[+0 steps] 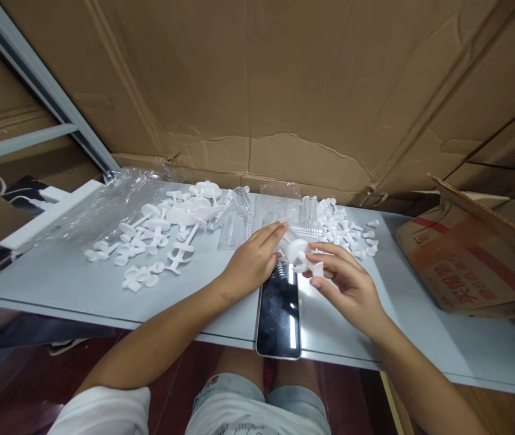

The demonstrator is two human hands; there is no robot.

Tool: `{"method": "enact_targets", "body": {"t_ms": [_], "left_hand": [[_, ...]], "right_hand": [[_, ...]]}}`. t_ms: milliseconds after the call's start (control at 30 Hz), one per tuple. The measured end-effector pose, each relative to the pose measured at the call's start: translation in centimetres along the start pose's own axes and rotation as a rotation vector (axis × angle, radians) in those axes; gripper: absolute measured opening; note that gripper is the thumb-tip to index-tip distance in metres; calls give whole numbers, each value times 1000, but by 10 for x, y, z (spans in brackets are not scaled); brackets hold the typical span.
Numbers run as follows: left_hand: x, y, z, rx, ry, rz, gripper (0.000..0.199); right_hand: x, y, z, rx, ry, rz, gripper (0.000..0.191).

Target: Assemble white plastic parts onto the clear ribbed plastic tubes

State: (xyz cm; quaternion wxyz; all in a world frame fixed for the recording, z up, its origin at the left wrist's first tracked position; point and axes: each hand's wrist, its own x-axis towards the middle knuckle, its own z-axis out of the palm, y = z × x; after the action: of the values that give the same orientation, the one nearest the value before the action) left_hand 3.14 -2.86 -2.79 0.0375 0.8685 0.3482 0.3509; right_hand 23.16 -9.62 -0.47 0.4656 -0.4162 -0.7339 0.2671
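Note:
My right hand [345, 284] pinches a white plastic piece [299, 252] with a round disc, just above the top of a black phone [278, 314]. Close by on the left, my left hand [252, 257] has its fingers together around the end of a clear ribbed tube [287, 237], partly hidden by the fingers. The tube reaches towards the white disc. More clear ribbed pieces [307, 231] lie just behind the hands, others [236, 217] a little to the left.
Many white disc-shaped parts [185, 214] spread over the left of the grey table [80, 290]. Small white pegs [336, 226] are heaped at right, near a cardboard box [470, 260]. Clear plastic film [125, 193] and a white power strip [53, 214] lie at left.

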Motion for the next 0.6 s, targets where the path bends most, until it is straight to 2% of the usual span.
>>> {"method": "enact_targets", "body": {"t_ms": [67,167,400,500,600], "left_hand": [[-1,3,0,-3,-9,31,56],[-4,9,1,1,-26,85,55],[-7,20,-2,108,-58,190,50],[-8,23,-6,205,-54,158,49],[-9,25,-7,198,-48,136,51]], "right_hand": [[-2,3,2,-208,-8,-115,28],[-2,9,6,-363,-12,-235,28],[-1,18,6,-566,107,-241,29],[-2,22,5,-687,99,-286,31],[-3,23,6,-830,92,-363,35]]}}
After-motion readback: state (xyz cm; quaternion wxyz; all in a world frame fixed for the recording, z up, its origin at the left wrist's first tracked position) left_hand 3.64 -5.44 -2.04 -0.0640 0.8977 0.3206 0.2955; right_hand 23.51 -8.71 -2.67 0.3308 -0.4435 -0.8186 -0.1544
